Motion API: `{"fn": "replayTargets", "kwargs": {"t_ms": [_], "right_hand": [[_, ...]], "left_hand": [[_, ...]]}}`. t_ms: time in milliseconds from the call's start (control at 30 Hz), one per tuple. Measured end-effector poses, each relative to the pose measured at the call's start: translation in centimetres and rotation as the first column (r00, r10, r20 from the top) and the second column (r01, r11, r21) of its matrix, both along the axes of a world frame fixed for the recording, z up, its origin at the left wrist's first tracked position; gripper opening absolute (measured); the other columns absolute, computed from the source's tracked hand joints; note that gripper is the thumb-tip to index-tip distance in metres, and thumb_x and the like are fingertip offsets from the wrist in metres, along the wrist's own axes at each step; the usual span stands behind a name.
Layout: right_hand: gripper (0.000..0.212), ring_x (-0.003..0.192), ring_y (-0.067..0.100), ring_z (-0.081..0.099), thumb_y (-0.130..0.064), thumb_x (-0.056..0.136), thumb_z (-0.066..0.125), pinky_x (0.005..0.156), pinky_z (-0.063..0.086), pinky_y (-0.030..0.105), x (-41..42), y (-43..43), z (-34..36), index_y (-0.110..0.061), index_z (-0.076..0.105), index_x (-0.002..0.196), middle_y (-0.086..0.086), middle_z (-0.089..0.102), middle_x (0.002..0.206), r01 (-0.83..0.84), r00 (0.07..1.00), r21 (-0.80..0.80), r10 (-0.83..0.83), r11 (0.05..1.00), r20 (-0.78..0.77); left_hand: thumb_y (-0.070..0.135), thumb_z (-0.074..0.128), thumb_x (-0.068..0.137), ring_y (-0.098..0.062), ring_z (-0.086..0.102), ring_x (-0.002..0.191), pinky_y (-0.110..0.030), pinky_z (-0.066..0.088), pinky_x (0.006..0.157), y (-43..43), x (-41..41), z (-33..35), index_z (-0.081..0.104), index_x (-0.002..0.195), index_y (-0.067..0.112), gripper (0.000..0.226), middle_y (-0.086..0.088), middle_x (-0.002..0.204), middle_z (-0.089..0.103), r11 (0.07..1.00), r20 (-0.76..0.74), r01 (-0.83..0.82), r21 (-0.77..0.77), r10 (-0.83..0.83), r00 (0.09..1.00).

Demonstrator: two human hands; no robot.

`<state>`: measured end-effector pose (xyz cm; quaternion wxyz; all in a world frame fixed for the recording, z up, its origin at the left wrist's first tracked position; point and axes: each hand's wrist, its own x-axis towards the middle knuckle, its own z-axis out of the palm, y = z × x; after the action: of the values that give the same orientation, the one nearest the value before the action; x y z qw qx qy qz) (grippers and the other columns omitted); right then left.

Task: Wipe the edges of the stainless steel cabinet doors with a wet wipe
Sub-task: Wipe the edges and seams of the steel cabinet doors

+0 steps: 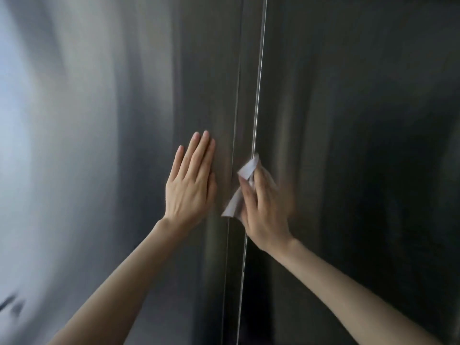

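Observation:
Two tall stainless steel cabinet doors fill the view: the left door (112, 120) and the right door (361, 120). A narrow vertical strip (247, 95) runs between their edges. My left hand (190, 185) lies flat on the left door, fingers together and pointing up, just left of the seam. My right hand (263, 207) grips a folded white wet wipe (240, 188) and presses it against the bright inner edge of the right door (257, 95). The wipe sticks out above and to the left of my fingers.
The left door reflects pale light at the far left; the right door is dark. A blurred dark mark (12, 305) shows at the lower left. Both forearms reach up from the bottom of the view.

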<state>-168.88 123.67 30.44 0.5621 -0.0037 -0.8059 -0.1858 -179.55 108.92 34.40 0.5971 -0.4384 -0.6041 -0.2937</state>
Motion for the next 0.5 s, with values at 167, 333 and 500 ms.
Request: {"fn": "replayTargets", "kwargs": {"t_ms": [167, 333, 500], "right_hand": [[0.068, 0.135, 0.041, 0.023, -0.029, 0.087, 0.063, 0.108, 0.023, 0.049, 1.4, -0.4, -10.2, 0.002, 0.031, 0.139, 0.033, 0.024, 0.144, 0.002, 0.978, 0.014, -0.004, 1.000, 0.208], [0.052, 0.130, 0.045, 0.038, -0.020, 0.091, 0.049, 0.107, 0.026, 0.043, 1.2, -0.6, -7.0, 0.008, 0.043, 0.135, 0.037, 0.039, 0.137, -0.070, 0.989, -0.038, 0.075, 0.997, 0.124], [0.045, 0.134, 0.041, 0.029, -0.019, 0.100, 0.034, 0.108, 0.026, 0.044, 0.4, -0.7, -10.9, 0.009, 0.040, 0.135, 0.035, 0.036, 0.140, -0.144, 0.989, -0.082, 0.147, 0.986, 0.035]], "left_hand": [[0.013, 0.037, 0.097, -0.025, 0.017, 0.148, -0.039, 0.010, 0.123, -1.1, 1.1, -6.3, 0.030, 0.149, 0.000, 0.054, -0.015, 0.158, 0.026, 0.994, 0.120, -0.076, -0.074, 0.084, 0.989], [0.007, 0.045, 0.096, -0.026, 0.023, 0.147, -0.039, 0.015, 0.122, -1.3, 3.1, -11.8, 0.034, 0.148, -0.002, 0.054, -0.016, 0.156, 0.029, 0.983, 0.187, -0.100, -0.154, 0.129, 0.974], [0.011, 0.038, 0.100, -0.025, 0.024, 0.146, -0.039, 0.017, 0.122, -2.6, 4.3, -18.1, 0.031, 0.148, 0.000, 0.050, -0.012, 0.156, 0.029, 0.974, 0.245, -0.047, -0.221, 0.102, 0.964]]}}
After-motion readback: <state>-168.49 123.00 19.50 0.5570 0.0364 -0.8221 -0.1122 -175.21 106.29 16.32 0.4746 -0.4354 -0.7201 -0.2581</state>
